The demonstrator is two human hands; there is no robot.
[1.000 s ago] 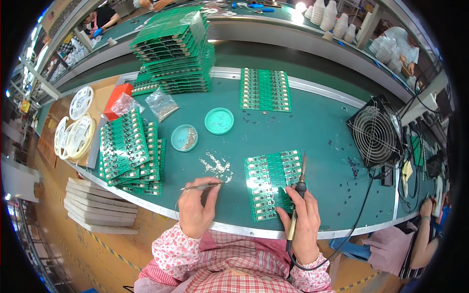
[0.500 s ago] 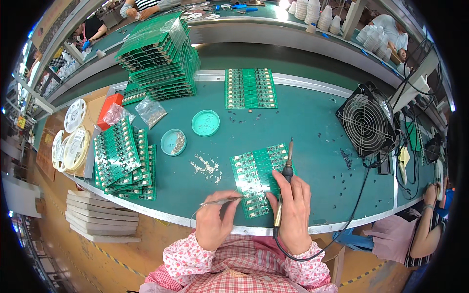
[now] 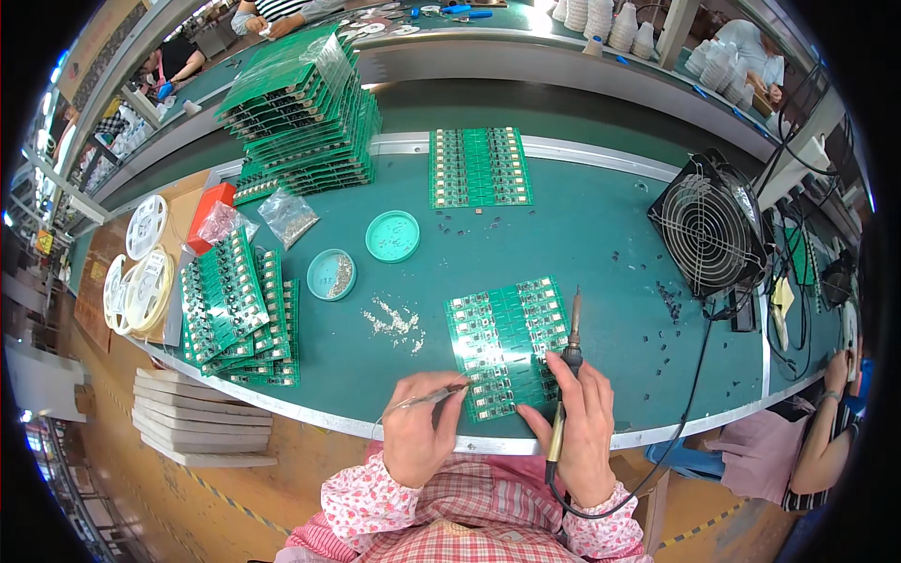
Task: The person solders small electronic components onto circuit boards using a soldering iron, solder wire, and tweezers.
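A green circuit board panel (image 3: 499, 328) with rows of small parts lies in front of me, close to the bench's front edge. My left hand (image 3: 419, 430) is closed on a pair of metal tweezers (image 3: 430, 398), whose tips reach the panel's left side. Closed around a soldering iron (image 3: 572, 355), my right hand (image 3: 584, 424) is at the panel's right edge; the iron's tip points away from me, over the mat right of the panel. Left of the panel, tiny pale components (image 3: 394, 322) lie scattered on the green bench.
Two round turquoise dishes (image 3: 392, 236) stand beyond the scattered parts. Board stacks (image 3: 305, 131) rise at the back left and lie at the left (image 3: 225, 300), beside tape reels (image 3: 147, 281). Another panel (image 3: 481, 169) lies at the back. A black fan (image 3: 704, 225) stands right; the iron's cord (image 3: 690, 403) trails there.
My right hand has moved right with the soldering iron, and the iron's tip now lies clear of the panel's right edge. The left hand with the tweezers has shifted slightly right.
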